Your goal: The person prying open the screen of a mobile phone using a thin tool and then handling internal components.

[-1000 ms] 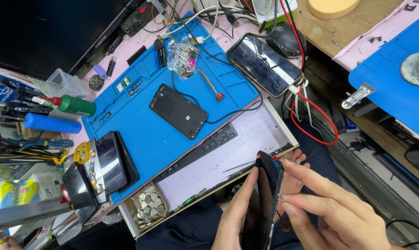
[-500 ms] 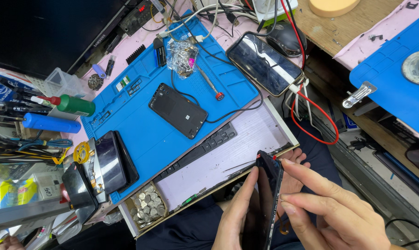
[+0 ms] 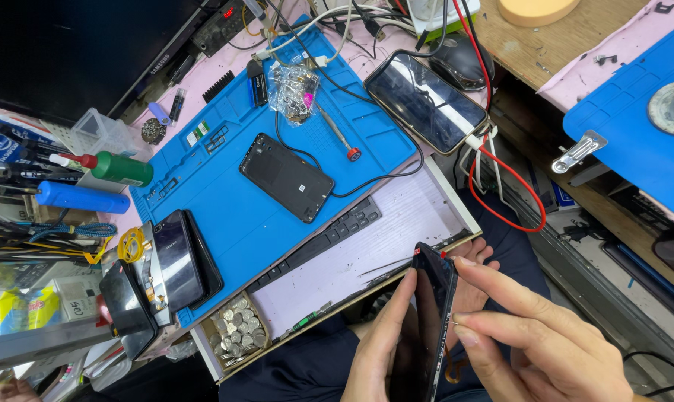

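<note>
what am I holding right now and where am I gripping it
A dark phone, held edge-up. The left hand grips its long side and lower end; the right hand pinches the opposite edge near the top.

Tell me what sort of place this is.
Most likely a phone repair bench: a blue work mat carries a black phone lying face down and a screwdriver, while both hands work on another phone.

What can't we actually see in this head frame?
- Dark phone: held edge-on, so its faces are hidden.
- Left hand, right hand: wrists cut by the bottom edge.
- Thin tool at right fingertips: too small to identify.
- Keyboard: mostly under the blue mat.
</note>
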